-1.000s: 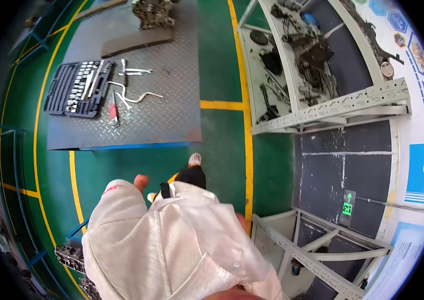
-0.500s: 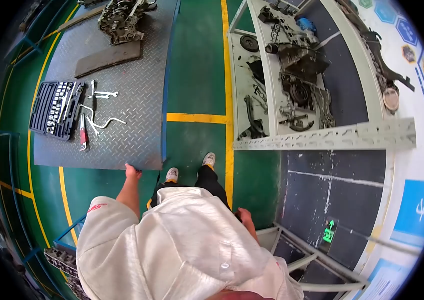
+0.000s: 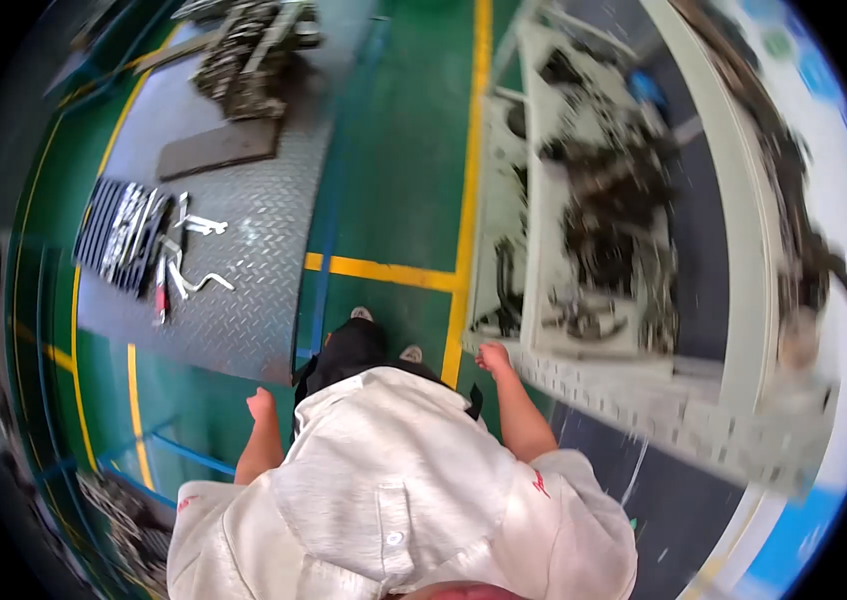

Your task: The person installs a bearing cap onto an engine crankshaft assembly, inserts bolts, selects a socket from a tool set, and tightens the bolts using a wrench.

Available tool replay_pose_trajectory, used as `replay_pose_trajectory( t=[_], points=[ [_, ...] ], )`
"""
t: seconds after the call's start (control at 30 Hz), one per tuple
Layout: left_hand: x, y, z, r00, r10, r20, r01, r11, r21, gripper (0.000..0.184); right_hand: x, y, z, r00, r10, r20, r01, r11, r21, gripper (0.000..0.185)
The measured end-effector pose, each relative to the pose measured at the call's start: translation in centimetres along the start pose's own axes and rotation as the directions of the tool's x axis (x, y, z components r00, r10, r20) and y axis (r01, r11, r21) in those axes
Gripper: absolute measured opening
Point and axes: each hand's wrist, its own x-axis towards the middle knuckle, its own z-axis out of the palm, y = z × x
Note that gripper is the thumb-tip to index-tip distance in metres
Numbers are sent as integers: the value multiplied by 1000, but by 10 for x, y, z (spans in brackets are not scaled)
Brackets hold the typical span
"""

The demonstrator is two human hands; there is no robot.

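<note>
My left hand [image 3: 260, 404] hangs over the green floor, just off the near edge of the metal-plated table [image 3: 254, 300]. Its fingers look loosely curled, with nothing seen in them. On my other side, my right hand [image 3: 492, 357] is raised near the corner of the grey shelf rack [image 3: 634, 400], its fingers curled and apparently holding nothing. Whether it touches the rack I cannot tell. A socket set [image 3: 124, 235] lies in its case on the table. Beside it are loose wrenches [image 3: 202, 225], a bent metal bar [image 3: 212, 282] and a red-handled tool [image 3: 162, 300].
An engine [image 3: 249, 65] and a flat board [image 3: 219, 150] occupy the table's far part. Dark, greasy engine parts [image 3: 609, 200] fill the rack's shelf. Between table and rack runs a green floor aisle [image 3: 394, 180] with a yellow line [image 3: 470, 190]. Blue railings [image 3: 194, 457] stand at left.
My left hand has come away from the table's edge. My right hand has risen from beside my body toward the rack. The view has shifted and blurred, and my feet have changed position.
</note>
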Motion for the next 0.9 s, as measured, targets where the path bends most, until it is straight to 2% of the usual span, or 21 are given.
replay_pose_trajectory(
  t=[0.03,0.07,0.1,0.13,0.17,0.23,0.27,0.33,0.37,0.43,0.47,0.53,0.6,0.67,0.73,0.77,0.8,0.87,0.9],
  points=[
    [4,-19,12,991,-124,44,126,990,-61,67,8,-34,3,999,-34,34,33,999,24,19],
    [-10,-20,20,983,-183,32,185,975,-121,67,9,-70,6,994,-66,84,66,998,2,20],
    [-33,-6,26,927,-374,13,350,856,-379,67,19,-99,11,991,-72,117,75,997,-18,20],
    [-48,7,32,841,-540,43,454,659,-600,68,20,-129,18,990,-72,124,82,994,-76,19],
    [-58,14,37,821,-568,59,474,621,-624,68,31,-152,26,985,-88,147,105,988,-111,19],
    [-69,40,41,583,-769,262,502,88,-860,65,50,-191,41,980,-102,173,129,980,-152,18],
    [-70,49,43,562,-775,288,506,47,-861,65,59,-215,52,979,-103,178,134,977,-168,18],
    [-86,34,49,459,-639,617,452,-430,-781,63,71,-261,72,975,-103,195,143,970,-199,19],
    [-97,24,56,434,-640,634,440,-463,-769,63,69,-289,83,969,-127,211,178,954,-240,19],
    [-83,18,77,478,-590,651,227,-633,-740,59,67,-357,117,938,-247,243,313,903,-293,19],
    [-91,32,73,477,-581,659,247,-631,-736,53,64,-391,132,911,-326,252,397,860,-320,19],
    [-104,50,80,432,-598,675,216,-658,-721,55,65,-457,161,780,-550,299,618,753,-226,16],
    [-93,74,89,398,-589,703,162,-710,-686,59,50,-521,203,680,-678,277,713,701,-34,12],
    [-84,106,93,382,-573,725,123,-746,-655,62,16,-584,247,584,-743,325,793,608,-35,8],
    [-91,137,98,479,-520,707,80,-777,-625,63,8,-633,290,383,-825,416,916,398,-54,10],
    [-84,138,110,495,-478,726,74,-809,-583,68,-9,-658,312,281,-849,448,959,261,-107,14],
    [-90,154,112,479,-481,734,43,-823,-567,68,-22,-682,336,174,-853,492,983,117,-145,18],
    [-95,202,90,370,-590,718,-108,-794,-598,51,-17,-729,386,-6,-809,588,971,-145,-190,28],
    [-96,210,94,379,-588,715,-98,-794,-601,55,-24,-750,412,-27,-792,610,972,-163,-168,28]
  ],
)
